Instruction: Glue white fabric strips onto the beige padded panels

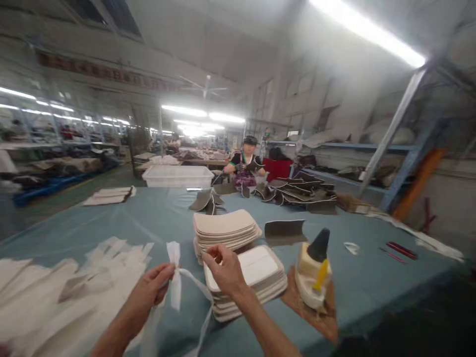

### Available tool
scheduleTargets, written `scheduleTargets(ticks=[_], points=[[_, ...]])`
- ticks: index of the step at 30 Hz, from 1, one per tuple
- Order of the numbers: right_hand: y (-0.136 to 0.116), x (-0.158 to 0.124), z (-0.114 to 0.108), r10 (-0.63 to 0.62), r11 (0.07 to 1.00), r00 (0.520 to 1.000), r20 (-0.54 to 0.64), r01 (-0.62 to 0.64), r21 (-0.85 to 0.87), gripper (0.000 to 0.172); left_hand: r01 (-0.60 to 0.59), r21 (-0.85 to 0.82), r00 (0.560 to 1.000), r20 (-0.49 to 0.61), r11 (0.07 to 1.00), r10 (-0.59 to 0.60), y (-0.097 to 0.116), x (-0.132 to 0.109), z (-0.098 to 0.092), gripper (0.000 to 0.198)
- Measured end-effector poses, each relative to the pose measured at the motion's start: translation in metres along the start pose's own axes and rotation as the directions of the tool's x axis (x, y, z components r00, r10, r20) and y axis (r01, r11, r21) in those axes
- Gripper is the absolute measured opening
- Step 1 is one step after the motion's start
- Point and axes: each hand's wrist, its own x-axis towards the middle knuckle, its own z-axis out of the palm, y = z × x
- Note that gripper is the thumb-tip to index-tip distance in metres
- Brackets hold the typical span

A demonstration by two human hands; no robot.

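White strip (176,290) in L hand (152,292)

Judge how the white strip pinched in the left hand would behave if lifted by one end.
Probably floppy: the white strip hangs limp from the left hand and curves down in a slack loop. Likely very light, since it looks thin and a small pinch holds it. It should drape rather than roll.
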Motion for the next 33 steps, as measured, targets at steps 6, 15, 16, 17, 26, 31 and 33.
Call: scheduleTargets(ticks=[6,15,16,17,26,31,33], points=[[-0.005,-0.010,0.015,-0.042,0.995,0.981,0.187,0.025,0.093,0.029,-0.059,0.023,0.996,0.075,0.998,0.057,0.002,-0.009,0.007,0.062],[-0.004,-0.020,0.034,-0.023,0.989,0.955,0.296,-0.023,0.149,0.011,-0.080,0.028,0.993,0.088,0.996,0.077,-0.004,-0.013,0.006,0.057],[-0.003,-0.020,0.034,-0.057,0.991,0.957,0.286,0.020,0.131,0.011,-0.088,0.025,0.993,0.081,0.996,0.086,-0.005,-0.013,0.005,0.056],[-0.003,-0.020,0.034,-0.090,0.992,0.957,0.277,0.060,0.113,0.012,-0.097,0.022,0.993,0.076,0.995,0.096,-0.006,-0.013,0.006,0.056],[0.004,-0.029,0.036,-0.110,0.992,0.967,0.229,0.093,0.084,0.012,-0.040,-0.065,0.998,0.041,0.997,0.043,-0.008,-0.021,0.018,0.060],[0.005,-0.031,0.034,-0.110,0.991,0.966,0.235,0.088,0.104,0.011,-0.030,-0.050,0.999,0.020,0.998,0.031,-0.009,-0.022,0.020,0.060],[0.003,-0.030,0.032,-0.128,0.990,0.966,0.224,0.111,0.089,0.009,-0.044,-0.026,0.999,0.016,0.999,0.045,-0.008,-0.023,0.019,0.059]])
